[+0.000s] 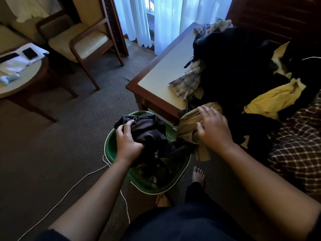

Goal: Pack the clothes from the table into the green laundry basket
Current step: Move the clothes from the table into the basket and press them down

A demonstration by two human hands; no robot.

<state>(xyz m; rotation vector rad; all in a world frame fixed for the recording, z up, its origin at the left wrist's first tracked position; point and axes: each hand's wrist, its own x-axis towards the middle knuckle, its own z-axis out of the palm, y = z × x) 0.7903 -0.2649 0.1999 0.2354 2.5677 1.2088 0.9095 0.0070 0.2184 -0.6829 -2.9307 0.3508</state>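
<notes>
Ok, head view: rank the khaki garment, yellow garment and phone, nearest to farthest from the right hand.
1. khaki garment, at the right hand, off the table edge.
2. yellow garment, up-right in the clothes pile.
3. phone, far left on the round table.

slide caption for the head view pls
Left hand grips a dark garment over the green laundry basket while the right hand touches a tan garment by the table.
</notes>
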